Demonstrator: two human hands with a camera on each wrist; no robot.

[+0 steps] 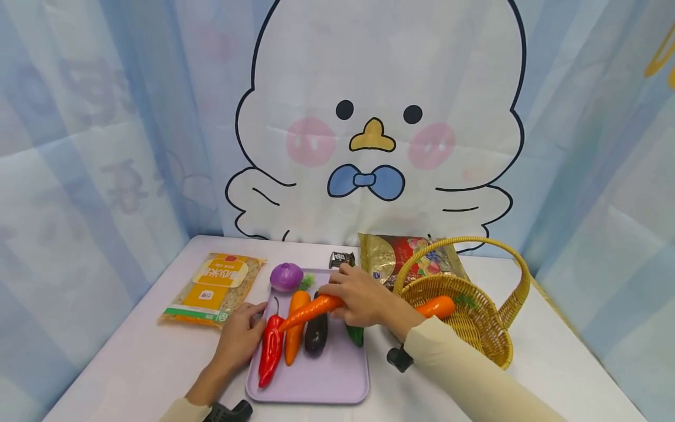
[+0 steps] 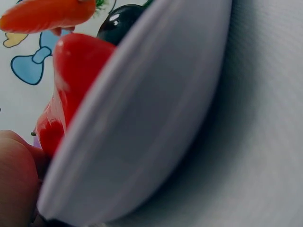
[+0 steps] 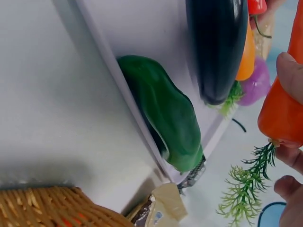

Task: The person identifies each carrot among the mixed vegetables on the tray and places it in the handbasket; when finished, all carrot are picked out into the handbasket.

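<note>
My right hand (image 1: 364,296) pinches an orange carrot (image 1: 311,312) above the lilac tray (image 1: 316,381), its thin end toward the lower left. Green leaves (image 3: 251,179) hang from the carrot's thick end in the right wrist view. At the tray's left edge, my left hand (image 1: 242,334) grips the rim beside a red chili pepper (image 1: 271,351). Another carrot (image 1: 293,340), a dark eggplant (image 1: 316,335) and a purple onion (image 1: 286,277) lie on the tray. A green pepper (image 3: 165,113) lies along its right side, partly hidden by my right hand in the head view.
Right of the tray stands a wicker basket (image 1: 503,340) with a tall handle and a carrot (image 1: 436,307) inside. A gold and red bag (image 1: 411,258) lies behind it. A yellow grain bag (image 1: 213,287) lies at left, a small black packet (image 1: 341,259) behind the tray.
</note>
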